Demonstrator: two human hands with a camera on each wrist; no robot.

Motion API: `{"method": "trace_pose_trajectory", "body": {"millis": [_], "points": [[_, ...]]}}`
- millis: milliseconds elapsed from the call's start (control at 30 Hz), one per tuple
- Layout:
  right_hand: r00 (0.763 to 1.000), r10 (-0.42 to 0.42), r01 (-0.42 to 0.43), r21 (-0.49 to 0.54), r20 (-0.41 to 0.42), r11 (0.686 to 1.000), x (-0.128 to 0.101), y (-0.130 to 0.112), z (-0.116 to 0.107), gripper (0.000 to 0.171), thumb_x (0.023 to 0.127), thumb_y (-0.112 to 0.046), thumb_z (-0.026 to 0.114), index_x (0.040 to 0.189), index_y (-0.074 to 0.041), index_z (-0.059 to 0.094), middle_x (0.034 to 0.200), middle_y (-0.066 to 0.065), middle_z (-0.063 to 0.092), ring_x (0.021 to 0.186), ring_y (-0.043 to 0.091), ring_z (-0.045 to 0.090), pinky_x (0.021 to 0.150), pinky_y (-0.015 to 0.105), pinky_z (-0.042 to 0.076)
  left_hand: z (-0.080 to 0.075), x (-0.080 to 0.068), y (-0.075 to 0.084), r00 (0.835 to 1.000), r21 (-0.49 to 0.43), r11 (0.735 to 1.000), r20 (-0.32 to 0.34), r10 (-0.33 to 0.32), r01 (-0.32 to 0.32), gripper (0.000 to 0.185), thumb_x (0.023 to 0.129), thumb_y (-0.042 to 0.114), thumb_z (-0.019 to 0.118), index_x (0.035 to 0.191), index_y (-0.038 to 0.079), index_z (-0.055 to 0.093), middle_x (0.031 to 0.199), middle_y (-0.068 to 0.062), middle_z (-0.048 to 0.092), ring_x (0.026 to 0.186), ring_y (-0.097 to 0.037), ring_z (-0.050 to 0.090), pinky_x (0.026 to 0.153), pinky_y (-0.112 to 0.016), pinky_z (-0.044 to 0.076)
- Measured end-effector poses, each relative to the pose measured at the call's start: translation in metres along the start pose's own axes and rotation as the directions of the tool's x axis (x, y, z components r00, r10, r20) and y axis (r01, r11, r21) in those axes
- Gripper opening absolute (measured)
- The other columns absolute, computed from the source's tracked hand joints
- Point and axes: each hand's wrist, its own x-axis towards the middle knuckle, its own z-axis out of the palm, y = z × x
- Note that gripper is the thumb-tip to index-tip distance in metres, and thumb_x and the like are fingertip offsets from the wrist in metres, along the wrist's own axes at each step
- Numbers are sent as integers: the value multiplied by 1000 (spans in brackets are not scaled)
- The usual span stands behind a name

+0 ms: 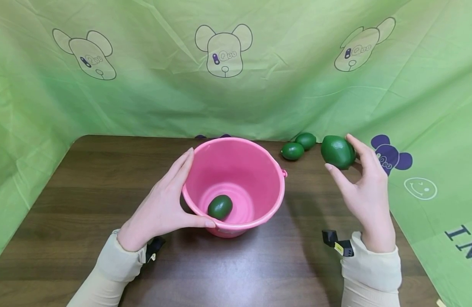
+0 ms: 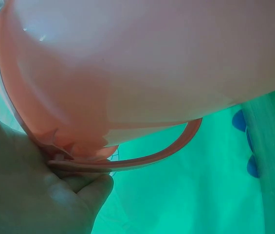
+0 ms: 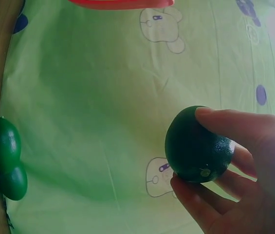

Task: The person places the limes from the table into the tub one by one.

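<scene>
Right hand pinches lime aloft beside bucket; left hand clasps rim, steadying bucket; one lime inside.

We see bare left hand and right hand, cream ribbed sleeves to wrists, small black camera mounts with yellow tags strapped at cuffs.

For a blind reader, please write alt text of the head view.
A right hand holds a green lime above a wooden table, while the left hand grips a pink bucket containing one lime. Two more limes lie behind.
</scene>
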Motion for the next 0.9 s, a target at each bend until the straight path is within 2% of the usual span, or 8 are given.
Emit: {"method": "trace_pose_trajectory", "body": {"millis": [200,367,667,900], "points": [[1000,-7,7,9,15,1000,0,-4,2,84,78,12,82,150,-20,53,140,9,57,112,1,54,93,12,44,-1,0,0,1000,6,1000,-9,8,-8,137,62,82,78,165,26,5,168,10,8,148,-18,27,110,-46,40],[999,-18,17,19,39,1000,0,-7,5,85,78,11,83,151,-22,53,139,9,57,111,2,55,94,13,44,-1,0,1,1000,-1,1000,-4,2,-2,137,62,81,78,165,29,4,168,11,8,149,-17,26,111,-46,39],[998,-27,25,37,49,999,2,-9,7,85,78,12,83,150,-19,53,138,10,56,112,2,54,93,13,44,-2,0,2,1000,8,1000,8,7,-7,137,62,82,78,165,28,4,168,10,8,148,-18,27,110,-45,40],[997,-64,62,43,47,997,6,-12,7,85,76,15,83,150,-17,54,139,10,57,114,4,55,94,14,45,-2,1,2,1000,3,1000,5,11,-11,139,62,82,78,166,21,8,168,9,9,149,-18,27,110,-46,39]]}}
